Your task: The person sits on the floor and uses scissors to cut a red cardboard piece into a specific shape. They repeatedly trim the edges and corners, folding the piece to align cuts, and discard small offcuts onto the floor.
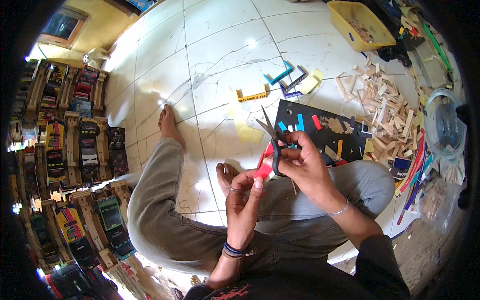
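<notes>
Scissors gripped in R hand, handles hidden; L hand pinches red strip.

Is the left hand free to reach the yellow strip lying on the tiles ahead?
Probably not yet: the left hand is pinching a red piece that the scissors are cutting. The floor toward the yellow strip looks open.

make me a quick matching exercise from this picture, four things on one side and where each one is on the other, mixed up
Things:
1. scissors
2. red strip
3. yellow tub
4. wooden sticks

Places:
A. far right corner of the tiled floor
B. pinched in the left hand
C. heaped on the floor right of the black board
D. in the right hand

Pairs: 1-D, 2-B, 3-A, 4-C
</notes>
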Tool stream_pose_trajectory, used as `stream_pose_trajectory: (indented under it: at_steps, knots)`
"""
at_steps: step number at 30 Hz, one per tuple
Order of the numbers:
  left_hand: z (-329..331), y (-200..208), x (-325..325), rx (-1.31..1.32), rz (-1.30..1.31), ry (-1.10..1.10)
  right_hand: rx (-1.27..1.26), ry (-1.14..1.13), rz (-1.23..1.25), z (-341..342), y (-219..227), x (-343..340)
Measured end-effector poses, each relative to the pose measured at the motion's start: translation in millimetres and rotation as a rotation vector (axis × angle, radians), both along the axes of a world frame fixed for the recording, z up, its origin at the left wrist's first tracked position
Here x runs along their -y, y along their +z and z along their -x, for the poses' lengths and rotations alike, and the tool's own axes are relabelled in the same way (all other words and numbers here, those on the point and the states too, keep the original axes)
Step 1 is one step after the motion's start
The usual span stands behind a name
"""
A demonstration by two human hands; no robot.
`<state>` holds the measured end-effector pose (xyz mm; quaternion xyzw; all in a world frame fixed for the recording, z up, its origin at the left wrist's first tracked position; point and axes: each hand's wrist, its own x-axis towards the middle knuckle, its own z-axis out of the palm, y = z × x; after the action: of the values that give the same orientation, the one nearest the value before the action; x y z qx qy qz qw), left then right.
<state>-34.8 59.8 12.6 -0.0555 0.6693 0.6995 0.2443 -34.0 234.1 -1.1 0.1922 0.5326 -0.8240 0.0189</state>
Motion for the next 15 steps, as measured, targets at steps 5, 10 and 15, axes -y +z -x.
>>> stream_pose_trajectory:
  at_steps: [5,10,15]
  knots:
    - [4.9,-4.2,9.8,-0.347,0.269,-0.062,0.027,0.163,-0.115,-1.3,0.9,-6.2]
    - [7.0,4.4,12.9,-0.305,0.182,-0.14,0.001,0.25,-0.167,-0.8,1.6,-8.0]
    - [6.1,8.5,13.5,-0.05,-0.071,0.034,-0.128,0.128,-0.333,1.0,4.0,-2.5]
